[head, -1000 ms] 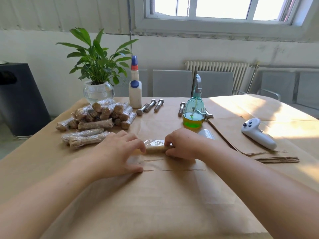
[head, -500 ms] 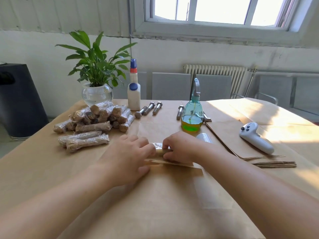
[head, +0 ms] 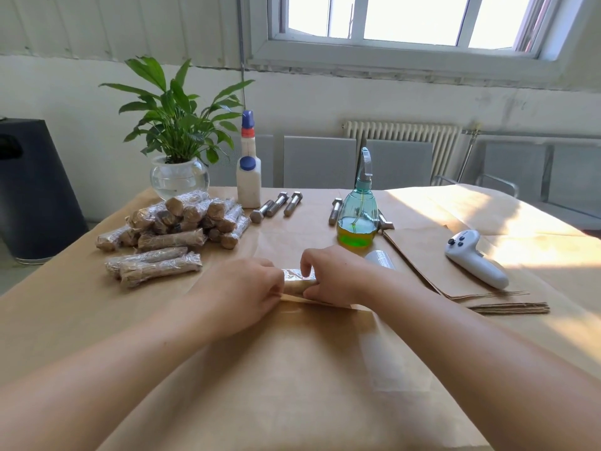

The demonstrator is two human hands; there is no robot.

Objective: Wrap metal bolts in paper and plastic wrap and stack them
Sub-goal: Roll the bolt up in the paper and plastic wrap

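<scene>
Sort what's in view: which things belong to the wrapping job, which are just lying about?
Job: bolt being wrapped, left hand, right hand, wrapped stack, bare bolts, paper sheets, wrap roll.
Lying about: plant, white bottle, spray bottle, controller.

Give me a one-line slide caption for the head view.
Both hands, left and right, roll a bolt in plastic wrap beside stacked wrapped bolts.
</scene>
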